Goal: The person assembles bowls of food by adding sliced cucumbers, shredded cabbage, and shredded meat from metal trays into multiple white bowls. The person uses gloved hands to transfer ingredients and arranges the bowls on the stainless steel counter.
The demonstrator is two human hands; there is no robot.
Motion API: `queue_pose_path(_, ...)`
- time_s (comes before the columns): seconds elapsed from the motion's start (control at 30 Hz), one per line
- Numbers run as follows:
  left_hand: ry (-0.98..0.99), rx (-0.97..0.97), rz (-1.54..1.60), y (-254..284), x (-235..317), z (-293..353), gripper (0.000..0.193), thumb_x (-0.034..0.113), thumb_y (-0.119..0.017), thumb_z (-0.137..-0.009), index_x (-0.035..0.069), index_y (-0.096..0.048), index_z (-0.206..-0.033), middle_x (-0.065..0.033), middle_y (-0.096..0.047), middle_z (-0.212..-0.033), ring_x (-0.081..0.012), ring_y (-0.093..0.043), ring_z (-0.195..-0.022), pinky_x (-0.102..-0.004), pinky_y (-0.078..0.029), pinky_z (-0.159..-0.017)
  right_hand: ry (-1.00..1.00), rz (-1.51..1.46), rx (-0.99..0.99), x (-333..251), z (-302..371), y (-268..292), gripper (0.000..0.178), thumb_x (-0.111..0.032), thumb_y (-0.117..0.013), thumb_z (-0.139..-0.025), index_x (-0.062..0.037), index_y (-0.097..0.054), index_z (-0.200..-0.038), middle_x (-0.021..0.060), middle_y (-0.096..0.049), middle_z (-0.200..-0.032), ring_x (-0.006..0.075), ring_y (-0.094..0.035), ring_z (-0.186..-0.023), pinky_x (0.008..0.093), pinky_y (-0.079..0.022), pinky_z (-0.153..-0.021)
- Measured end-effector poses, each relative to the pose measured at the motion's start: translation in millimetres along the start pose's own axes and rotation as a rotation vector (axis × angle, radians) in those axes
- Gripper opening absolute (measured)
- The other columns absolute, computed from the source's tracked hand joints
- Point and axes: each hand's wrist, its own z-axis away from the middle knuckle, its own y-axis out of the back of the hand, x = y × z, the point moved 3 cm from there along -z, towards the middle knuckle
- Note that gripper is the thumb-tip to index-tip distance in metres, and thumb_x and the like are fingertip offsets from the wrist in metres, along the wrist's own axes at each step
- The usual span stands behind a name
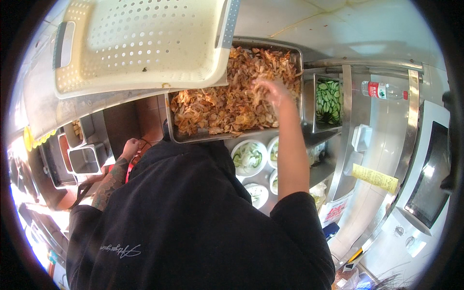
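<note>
My right hand [271, 90] reaches forward into a large metal tray [203, 137] heaped with brown shredded fried food [227, 104]. Its fingers rest in the pile and are blurred, so I cannot tell whether they hold any of it. My left hand [129, 147] hangs low at the left beside my black shirt, fingers curled, next to a red cord [140, 153]. Whether it grips the cord is unclear. My tattooed left forearm runs down from it.
A cream perforated plastic basket [140, 43] overhangs the tray's far left. A steel container of sliced cucumber [329, 100] and a water bottle [384, 90] stand to the right. White bowls of vegetables [249, 157] sit below the tray. Small steel bins [84, 159] are at the left, and an appliance with a dark screen [430, 174] at the far right.
</note>
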Motion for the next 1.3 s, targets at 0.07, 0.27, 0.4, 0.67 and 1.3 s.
queue_pose_path(0.07, -0.064, -0.023, 0.018, -7.1, 18.0, 3.3, 0.018, 0.019, -0.052, -0.095, 0.007, -0.06, -0.106, -0.0059, -0.063, -0.081, -0.0179, -0.065, -0.068, -0.0322, -0.05, -0.053, 0.056, -0.055, -0.04, 2.7, -2.0, 5.9, 0.046, -0.026, -0.073, -0.089, -0.0007, -0.057, -0.124, 0.0092, -0.065, -0.11, 0.0211, -0.064, -0.095, 0.0371, -0.053, -0.082)
queue_pose_path(0.27, -0.166, -0.045, -0.043, -35.5, 62.4, 9.7, 0.019, 0.022, -0.052, -0.096, 0.007, -0.061, -0.104, -0.0038, -0.064, -0.082, -0.0162, -0.065, -0.069, -0.0323, -0.053, -0.059, 0.057, -0.082, 0.174, 7.4, 6.5, 5.2, 0.057, -0.033, -0.074, -0.089, 0.0017, -0.051, -0.128, 0.0098, -0.061, -0.105, 0.0193, -0.062, -0.092, 0.0293, -0.055, -0.071)
queue_pose_path(0.4, -0.238, -0.013, -0.122, -42.5, 68.0, 8.8, 0.024, 0.023, -0.052, -0.095, 0.004, -0.064, -0.104, -0.0065, -0.066, -0.082, -0.0177, -0.068, -0.07, -0.0314, -0.052, -0.056, -0.058, 0.058, 0.308, -0.7, 17.9, 1.3, 0.083, -0.048, -0.073, -0.086, 0.0069, -0.042, -0.14, 0.0196, -0.058, -0.123, 0.0277, -0.058, -0.113, 0.0378, -0.054, -0.087)
queue_pose_path(0.67, -0.117, -0.022, -0.076, -25.6, 48.6, 8.5, 0.023, 0.023, -0.052, -0.094, 0.005, -0.064, -0.103, -0.005, -0.066, -0.08, -0.0163, -0.065, -0.066, -0.03, -0.05, -0.052, 0.122, 0.256, 0.508, -3.0, 18.9, 13.9, 0.091, -0.048, -0.072, -0.086, 0.0061, -0.033, -0.148, 0.0266, -0.044, -0.147, 0.0371, -0.047, -0.132, 0.044, -0.04, -0.107)
queue_pose_path(1.3, -0.15, -0.027, -0.08, -33.4, 60.4, 17.7, 0.02, 0.022, -0.051, -0.097, 0.007, -0.061, -0.105, -0.0052, -0.068, -0.085, -0.0154, -0.065, -0.07, -0.0321, -0.052, -0.059, 0.617, 1.009, 0.326, 10.5, -13.7, -93.4, 0.012, -0.012, -0.064, -0.087, -0.0048, -0.069, -0.094, 0.0173, -0.069, -0.089, 0.032, -0.067, -0.083, 0.0386, -0.053, -0.076)
